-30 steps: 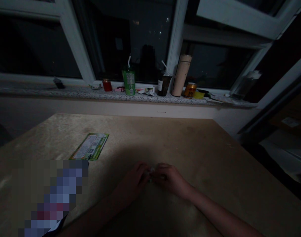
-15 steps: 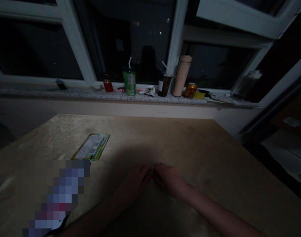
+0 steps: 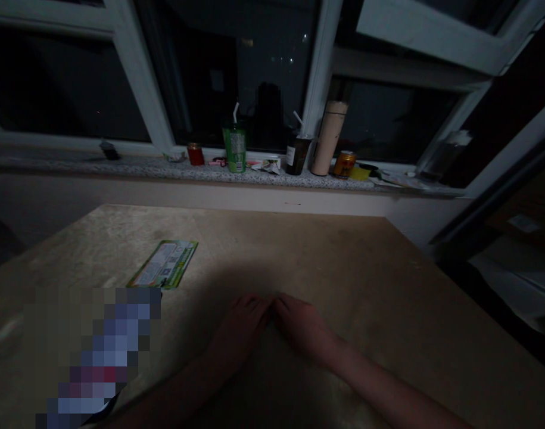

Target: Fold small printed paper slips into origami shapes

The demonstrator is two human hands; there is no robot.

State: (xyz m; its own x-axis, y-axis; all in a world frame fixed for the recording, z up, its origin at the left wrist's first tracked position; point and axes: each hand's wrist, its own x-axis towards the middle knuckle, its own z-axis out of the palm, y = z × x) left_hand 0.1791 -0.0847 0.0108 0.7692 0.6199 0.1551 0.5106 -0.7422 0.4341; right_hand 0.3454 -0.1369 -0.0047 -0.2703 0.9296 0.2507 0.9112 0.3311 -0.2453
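Observation:
My left hand and my right hand rest on the tan tabletop, in shadow near its front middle. Both are knuckles up with the fingers curled in, and their fingertips meet between them. Whatever sits under the fingertips is hidden in the dim light. Both forearms reach in from the bottom edge.
A green printed leaflet lies flat to the left of my hands. On the stone window sill stand a red jar, a green cup with a straw, a dark bottle, a tall beige cylinder and an orange can. The table ends at the right.
A small pale thing showed between my fingertips a second ago; it is now covered. Both hands have settled lower and closer together.

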